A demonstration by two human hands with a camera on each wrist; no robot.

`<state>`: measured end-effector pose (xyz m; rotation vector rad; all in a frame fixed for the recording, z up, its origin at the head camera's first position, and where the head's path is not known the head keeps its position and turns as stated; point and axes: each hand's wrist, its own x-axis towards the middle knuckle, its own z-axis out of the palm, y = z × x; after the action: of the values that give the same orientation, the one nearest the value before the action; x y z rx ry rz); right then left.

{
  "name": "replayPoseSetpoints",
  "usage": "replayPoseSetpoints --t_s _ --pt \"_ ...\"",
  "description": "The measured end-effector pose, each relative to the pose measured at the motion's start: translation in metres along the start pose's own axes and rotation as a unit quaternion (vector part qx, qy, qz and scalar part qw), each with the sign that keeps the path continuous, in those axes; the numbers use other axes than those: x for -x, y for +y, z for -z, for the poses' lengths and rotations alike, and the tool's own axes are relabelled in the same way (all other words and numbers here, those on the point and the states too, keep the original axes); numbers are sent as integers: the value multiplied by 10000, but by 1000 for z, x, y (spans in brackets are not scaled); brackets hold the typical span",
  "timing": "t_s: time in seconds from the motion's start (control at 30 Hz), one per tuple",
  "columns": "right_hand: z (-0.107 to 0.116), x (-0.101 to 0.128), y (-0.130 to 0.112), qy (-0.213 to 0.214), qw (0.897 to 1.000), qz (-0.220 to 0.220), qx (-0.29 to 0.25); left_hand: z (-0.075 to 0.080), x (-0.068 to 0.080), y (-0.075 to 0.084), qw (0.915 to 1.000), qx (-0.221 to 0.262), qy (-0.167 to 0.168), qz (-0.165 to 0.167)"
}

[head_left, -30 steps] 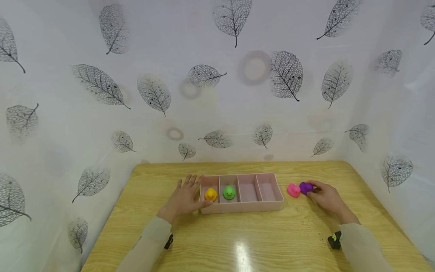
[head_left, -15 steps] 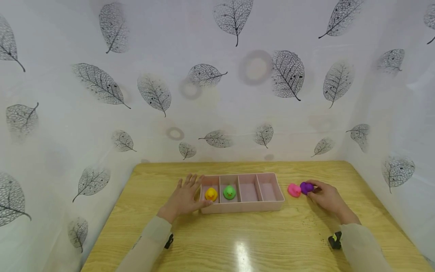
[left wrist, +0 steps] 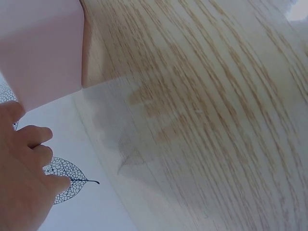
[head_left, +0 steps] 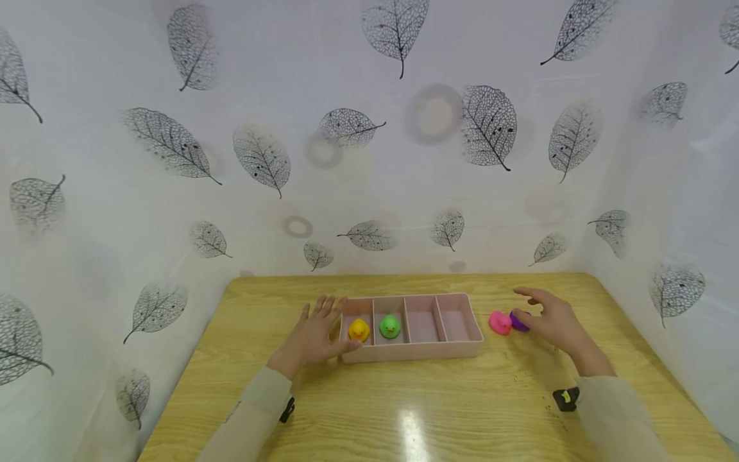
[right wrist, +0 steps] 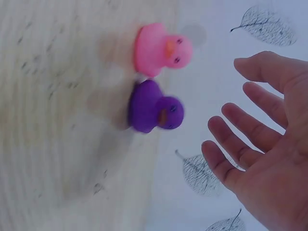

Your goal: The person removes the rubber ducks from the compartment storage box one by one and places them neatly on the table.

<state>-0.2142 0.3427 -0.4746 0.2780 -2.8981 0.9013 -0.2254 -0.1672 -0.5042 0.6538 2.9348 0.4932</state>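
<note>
A pink tray [head_left: 475,328] with several compartments stands on the wooden table; a yellow duck [head_left: 358,330] sits in its leftmost compartment and a green duck [head_left: 389,326] in the one beside it. My left hand [head_left: 314,335] lies flat against the tray's left end [left wrist: 43,57], fingers spread. A pink duck [head_left: 499,323] [right wrist: 161,49] and a purple duck [head_left: 518,320] [right wrist: 154,107] stand right of the tray. My right hand [head_left: 548,317] [right wrist: 260,144] hovers open just beside the purple duck, holding nothing.
The two right compartments of the tray hold nothing. White leaf-printed sheets [head_left: 369,147] wall in the table at the back and both sides. Bare wooden tabletop [head_left: 404,410] stretches in front of the tray.
My right hand has let go of the purple duck and lifted, its fingers spread open. The duck stays beside the pink one. The left hand has not moved.
</note>
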Motion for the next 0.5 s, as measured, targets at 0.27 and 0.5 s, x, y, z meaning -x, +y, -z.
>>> replayPoseSetpoints --t_s 0.27,0.5 --pt "-6 -10 -35 376 9972 626 -171 0 0 0 10000 20 10 -12" --pt "-16 -17 -53 259 9957 752 -482 -1 -1 -1 10000 54 41 -9"
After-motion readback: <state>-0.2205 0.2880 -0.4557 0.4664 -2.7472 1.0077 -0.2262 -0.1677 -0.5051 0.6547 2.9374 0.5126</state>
